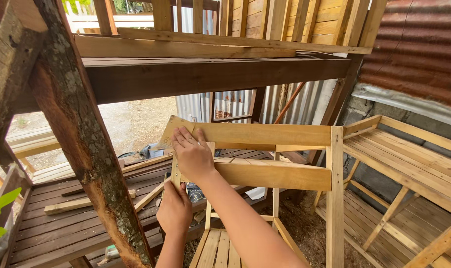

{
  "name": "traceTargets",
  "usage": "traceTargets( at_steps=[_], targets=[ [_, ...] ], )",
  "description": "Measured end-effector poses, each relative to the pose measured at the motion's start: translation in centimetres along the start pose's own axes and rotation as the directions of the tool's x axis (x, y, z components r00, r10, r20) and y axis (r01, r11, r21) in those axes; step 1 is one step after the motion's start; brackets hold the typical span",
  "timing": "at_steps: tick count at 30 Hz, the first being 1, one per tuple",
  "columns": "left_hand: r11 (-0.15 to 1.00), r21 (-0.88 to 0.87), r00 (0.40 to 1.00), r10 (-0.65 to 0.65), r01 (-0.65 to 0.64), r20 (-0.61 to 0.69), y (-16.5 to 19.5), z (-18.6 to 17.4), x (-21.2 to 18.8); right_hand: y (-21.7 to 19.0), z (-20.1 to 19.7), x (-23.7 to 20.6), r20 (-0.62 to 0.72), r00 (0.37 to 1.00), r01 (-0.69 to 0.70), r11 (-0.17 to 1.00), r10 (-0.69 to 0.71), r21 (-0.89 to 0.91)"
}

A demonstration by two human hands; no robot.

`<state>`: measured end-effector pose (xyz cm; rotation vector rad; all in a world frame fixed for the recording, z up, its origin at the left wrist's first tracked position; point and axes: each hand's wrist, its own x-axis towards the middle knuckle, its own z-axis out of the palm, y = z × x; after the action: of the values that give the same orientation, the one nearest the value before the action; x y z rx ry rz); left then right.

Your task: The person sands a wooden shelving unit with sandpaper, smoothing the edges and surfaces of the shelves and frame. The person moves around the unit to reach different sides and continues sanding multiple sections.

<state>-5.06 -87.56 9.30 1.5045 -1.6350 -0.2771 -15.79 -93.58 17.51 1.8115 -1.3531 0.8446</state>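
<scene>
Right hand (192, 153) flat, fingers spread, pressing top rail (265, 134) left end. Rail long axis horizontal, running right. Left hand (174, 208) directly below, closed; contents unclear.

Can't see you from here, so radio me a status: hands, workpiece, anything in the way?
Right hand flat on the wooden frame's top corner. Left hand gripping its upright below. Rough post close on the left.

No labels, signs or screens showed anywhere, and the one likely package was a crumpled bluish bag (151, 150) lying on the ground behind the wooden frame (265, 135).
</scene>
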Motion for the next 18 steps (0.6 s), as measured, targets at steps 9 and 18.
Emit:
traceTargets(
  at_steps=[9, 18],
  targets=[
    [0.999, 0.019, 0.999, 0.028, -0.028, -0.02, 0.6, 0.0, -0.6, 18.3, -17.4, -13.2, 0.023, 0.866, -0.489, 0.836, 0.5, 0.25],
    [0.999, 0.028, 0.997, 0.036, -0.034, -0.068, 1.4, -0.5, -1.2, 15.8, -22.6, -19.9, -0.308, 0.729, -0.669, 0.732, 0.612, -0.131]
  ],
)
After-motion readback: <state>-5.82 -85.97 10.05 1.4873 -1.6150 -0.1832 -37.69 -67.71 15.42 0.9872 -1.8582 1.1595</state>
